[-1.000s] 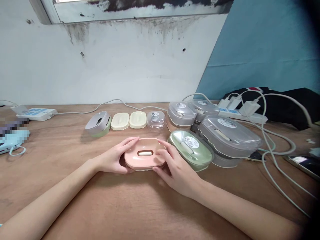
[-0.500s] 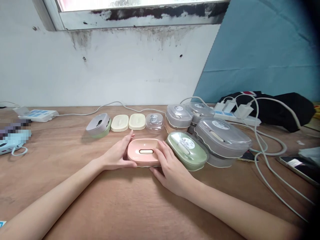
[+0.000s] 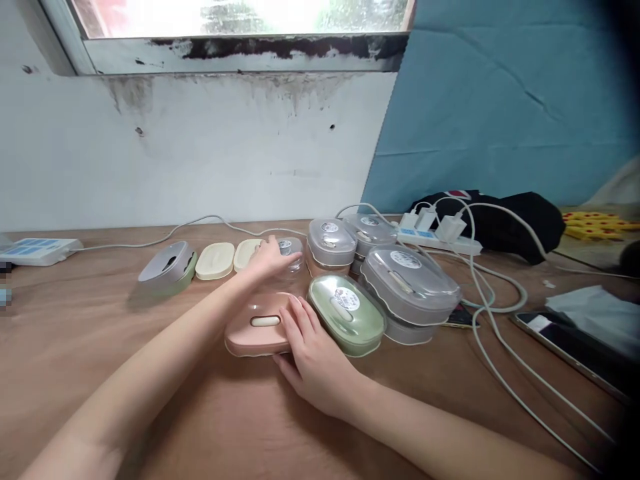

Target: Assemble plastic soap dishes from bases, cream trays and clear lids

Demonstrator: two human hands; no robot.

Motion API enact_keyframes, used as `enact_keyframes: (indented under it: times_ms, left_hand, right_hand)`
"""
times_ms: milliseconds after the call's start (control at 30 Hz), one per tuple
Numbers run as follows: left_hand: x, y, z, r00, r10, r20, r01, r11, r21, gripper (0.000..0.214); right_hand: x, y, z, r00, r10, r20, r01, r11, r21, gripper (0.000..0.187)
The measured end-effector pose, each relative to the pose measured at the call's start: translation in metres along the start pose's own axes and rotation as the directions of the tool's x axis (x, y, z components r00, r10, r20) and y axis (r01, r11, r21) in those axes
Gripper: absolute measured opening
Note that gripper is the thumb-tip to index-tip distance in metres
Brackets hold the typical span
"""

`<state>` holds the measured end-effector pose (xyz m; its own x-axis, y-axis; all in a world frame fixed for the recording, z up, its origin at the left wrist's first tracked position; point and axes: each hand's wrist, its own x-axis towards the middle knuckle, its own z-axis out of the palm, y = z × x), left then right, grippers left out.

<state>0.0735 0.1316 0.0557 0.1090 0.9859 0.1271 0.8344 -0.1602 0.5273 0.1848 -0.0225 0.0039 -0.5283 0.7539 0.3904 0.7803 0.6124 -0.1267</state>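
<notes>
Pink box [image 3: 256, 337] in right grip [image 3: 320, 360], green container [image 3: 347, 330]

And we're indoors, in a plain, worn room; home or small workshop, we can't tell which! Here's a wooden worktop [image 3: 225, 427] against a stained, pocked white wall [image 3: 215, 153], under a window [image 3: 300, 17] with a black-smeared frame [image 3: 280, 48]. Right of that, a blue sheet [image 3: 490, 107]! And we've got chargers [image 3: 450, 229] in a power strip [image 3: 417, 239], a phone [image 3: 570, 350], lidded containers [image 3: 407, 283] sharing the surface!
</notes>
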Motion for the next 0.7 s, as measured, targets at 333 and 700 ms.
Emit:
enact_keyframes:
  times_ms: [333, 700]
  left_hand:
    - [0.012, 0.018, 0.021, 0.986, -0.148, -0.073, 0.149, 0.989, 0.004, 0.100]
    - [-0.009, -0.019, -0.022, 0.988, -0.052, -0.146, -0.037, 0.834, -0.550, 0.065]
  right_hand:
    - [0.000, 0.001, -0.001, 0.999, -0.034, -0.035, 0.034, 0.999, 0.001, 0.053]
    - [-0.001, 0.002, -0.001, 1.000, -0.011, -0.003, 0.011, 0.999, 0.033, 0.053]
